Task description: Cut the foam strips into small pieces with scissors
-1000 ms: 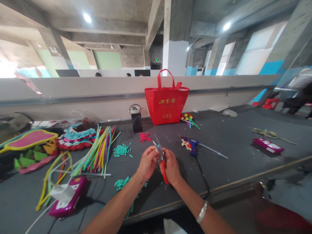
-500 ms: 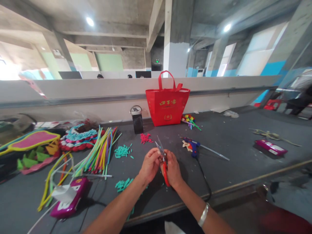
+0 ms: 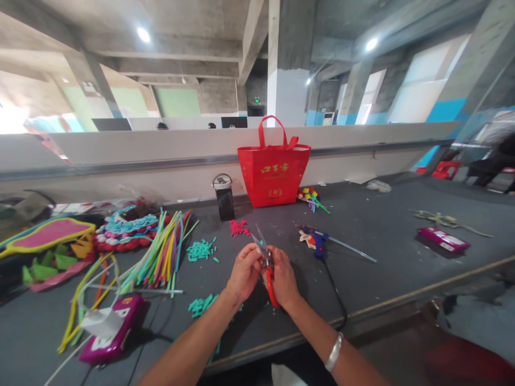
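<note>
My right hand (image 3: 282, 276) is wrapped round the orange-red handles of a pair of scissors (image 3: 270, 284), whose blades point up and away, slightly parted. Close beside it, my left hand (image 3: 245, 271) is pinched near the blades; a tiny teal bit (image 3: 262, 243) shows there, but what the fingertips hold is too small to name. Left of the hands lie a pile of short teal pieces (image 3: 200, 250) and a nearer teal pile (image 3: 201, 305). Beyond the hands is a small pile of pink-red pieces (image 3: 239, 228).
A red bag (image 3: 274, 177) and a black bottle (image 3: 224, 199) stand at the back. Colourful stems (image 3: 161, 252) and a purple power strip (image 3: 112, 329) lie left. Rightward are a blue glue gun (image 3: 318, 242), its cable and another purple box (image 3: 442, 239).
The whole view has shifted slightly, so the scene sits a little further left. The hands keep nearly the same pose around the scissors.
</note>
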`<state>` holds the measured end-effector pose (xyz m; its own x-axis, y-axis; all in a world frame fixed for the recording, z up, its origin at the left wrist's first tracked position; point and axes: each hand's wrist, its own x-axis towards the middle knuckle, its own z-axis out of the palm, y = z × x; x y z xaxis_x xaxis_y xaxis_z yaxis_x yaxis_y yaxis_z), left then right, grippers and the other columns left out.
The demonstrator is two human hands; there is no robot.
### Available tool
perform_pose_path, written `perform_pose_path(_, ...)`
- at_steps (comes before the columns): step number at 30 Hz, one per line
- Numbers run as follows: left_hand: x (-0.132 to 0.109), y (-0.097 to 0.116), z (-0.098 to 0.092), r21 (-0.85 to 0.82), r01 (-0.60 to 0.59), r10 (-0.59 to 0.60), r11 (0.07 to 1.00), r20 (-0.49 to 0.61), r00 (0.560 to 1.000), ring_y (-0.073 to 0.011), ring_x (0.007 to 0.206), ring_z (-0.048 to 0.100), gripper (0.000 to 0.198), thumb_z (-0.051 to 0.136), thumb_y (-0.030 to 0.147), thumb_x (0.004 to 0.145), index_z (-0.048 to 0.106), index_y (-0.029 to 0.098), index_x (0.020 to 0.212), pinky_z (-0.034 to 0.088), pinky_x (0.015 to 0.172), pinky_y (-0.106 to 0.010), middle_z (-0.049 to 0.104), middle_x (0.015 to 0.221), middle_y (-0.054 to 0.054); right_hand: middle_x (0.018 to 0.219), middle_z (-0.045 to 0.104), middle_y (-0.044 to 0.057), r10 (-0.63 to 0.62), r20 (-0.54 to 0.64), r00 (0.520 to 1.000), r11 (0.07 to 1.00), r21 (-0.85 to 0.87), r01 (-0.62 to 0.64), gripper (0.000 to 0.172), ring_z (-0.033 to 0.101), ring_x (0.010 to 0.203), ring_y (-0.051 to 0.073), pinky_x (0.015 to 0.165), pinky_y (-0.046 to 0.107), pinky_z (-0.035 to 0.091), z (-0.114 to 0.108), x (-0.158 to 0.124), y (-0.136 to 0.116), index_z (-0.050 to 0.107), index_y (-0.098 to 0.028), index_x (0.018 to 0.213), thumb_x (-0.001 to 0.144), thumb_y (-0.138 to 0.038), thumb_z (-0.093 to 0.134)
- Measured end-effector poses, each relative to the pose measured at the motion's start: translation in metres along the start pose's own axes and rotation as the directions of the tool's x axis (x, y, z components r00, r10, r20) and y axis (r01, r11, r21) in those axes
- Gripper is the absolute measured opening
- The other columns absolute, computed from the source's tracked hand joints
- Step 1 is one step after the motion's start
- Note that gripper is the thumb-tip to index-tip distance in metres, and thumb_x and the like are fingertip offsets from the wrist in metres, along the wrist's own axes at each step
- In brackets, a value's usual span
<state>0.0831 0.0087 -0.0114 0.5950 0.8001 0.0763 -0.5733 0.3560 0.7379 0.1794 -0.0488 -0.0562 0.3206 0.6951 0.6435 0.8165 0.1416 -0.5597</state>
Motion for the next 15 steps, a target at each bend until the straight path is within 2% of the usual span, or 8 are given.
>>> perform_pose_path(15, -0.0001, 0.0020, 0.0005, 0.013, -0.001, 0.001, 1.000, 0.015, 1.000, -0.0104, 0.064, 0.057, 0.015, 0.073, 0.023, 0.070, 0.062, 0.015, 0.078, 0.043, 0.066, -0.023, 0.065, 0.070, 0.000, 0.103, 0.062, 0.009, 0.032, -0.005, 0.999, 0.993, 0.111, -0.031, 0.038, 0.059, 0.099, 0.021, 0.087, 0.036, 0.049, -0.0006, 0.0017, 0.0002, 0.052, -0.017, 0.116, 0.079, -0.012, 0.048)
